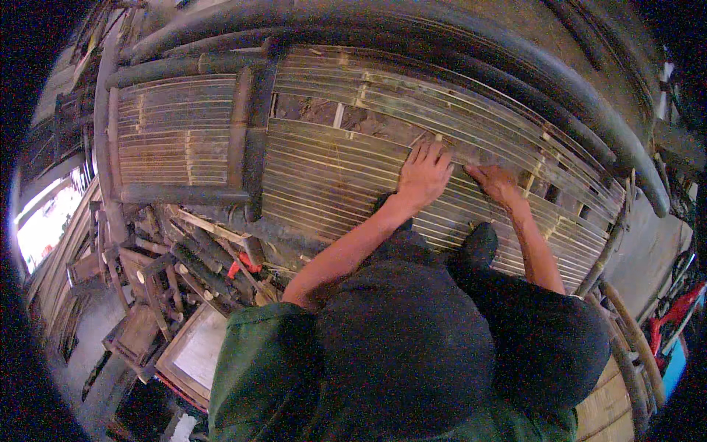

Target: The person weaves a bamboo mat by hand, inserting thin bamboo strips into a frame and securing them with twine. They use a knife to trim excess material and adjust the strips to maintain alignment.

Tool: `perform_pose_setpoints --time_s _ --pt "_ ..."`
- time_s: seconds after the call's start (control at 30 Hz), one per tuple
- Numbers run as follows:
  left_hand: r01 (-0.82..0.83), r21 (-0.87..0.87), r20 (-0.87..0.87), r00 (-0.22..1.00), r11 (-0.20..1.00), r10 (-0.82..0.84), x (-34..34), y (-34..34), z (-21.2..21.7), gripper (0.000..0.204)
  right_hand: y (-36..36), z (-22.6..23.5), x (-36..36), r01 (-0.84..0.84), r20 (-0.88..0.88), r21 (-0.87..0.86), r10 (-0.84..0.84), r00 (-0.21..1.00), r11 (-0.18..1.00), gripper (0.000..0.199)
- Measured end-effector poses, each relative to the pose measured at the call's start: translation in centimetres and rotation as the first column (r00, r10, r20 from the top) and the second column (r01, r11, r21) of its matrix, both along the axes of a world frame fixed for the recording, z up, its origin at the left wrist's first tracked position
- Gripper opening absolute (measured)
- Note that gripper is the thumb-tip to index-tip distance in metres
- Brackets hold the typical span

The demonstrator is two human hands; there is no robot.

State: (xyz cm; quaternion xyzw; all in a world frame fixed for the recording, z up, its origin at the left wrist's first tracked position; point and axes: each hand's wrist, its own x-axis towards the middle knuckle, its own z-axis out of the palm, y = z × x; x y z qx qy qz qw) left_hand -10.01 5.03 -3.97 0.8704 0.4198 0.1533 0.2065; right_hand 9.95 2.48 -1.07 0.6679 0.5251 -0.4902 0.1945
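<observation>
Beneath my hands is a platform of thin bamboo slats (317, 158), with pale cross strips showing between them. A long gap (375, 123) runs through the slats ahead of me. My left hand (426, 175) lies on the slats at the near edge of this gap, fingers stretched forward and nothing visibly held. To its right, my right hand (497, 183) rests on the slats with one finger reaching left; its other fingers are partly hidden. The two hands are a short way apart. My dark shoe (480, 243) stands on the slats below the right hand.
Thick dark bamboo poles (618, 140) frame the far side. At left is a smaller framed slat panel (210, 110). Cut bamboo pieces (199, 258), a red item (243, 265) and wooden stools (140, 331) crowd the lower left. Curved poles (626, 346) stand at right.
</observation>
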Motion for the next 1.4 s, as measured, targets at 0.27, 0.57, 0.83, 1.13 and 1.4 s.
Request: perform_pose_setpoints --time_s 0.27,0.57,0.83,1.13,1.4 --pt "0.091 0.007 -0.090 0.992 0.996 -0.090 1.2 -1.0 -0.6 0.030 -2.5 -3.3 0.8 -0.038 -0.028 0.142 0.042 0.999 0.989 0.063" --pt "0.037 0.130 -0.090 0.996 0.991 -0.025 -5.3 4.1 -0.2 0.032 -1.9 -0.1 1.1 0.166 -0.159 0.252 -0.129 0.979 0.953 0.075" --pt "-0.034 0.102 -0.374 0.925 0.994 0.070 -11.4 4.8 -1.4 0.040 -3.2 -5.0 0.8 0.198 -0.288 0.434 -0.073 0.955 0.879 0.068" --pt "-0.459 0.124 -0.215 0.853 0.880 0.476 -10.4 2.1 0.0 0.051 -3.7 -0.4 0.4 0.257 -0.243 0.579 -0.137 0.960 0.774 0.051" --pt "-0.545 0.056 0.028 0.838 0.837 0.544 -10.6 4.7 1.1 0.039 -4.4 2.8 2.6 0.065 0.122 0.529 -0.151 0.981 0.846 0.051"
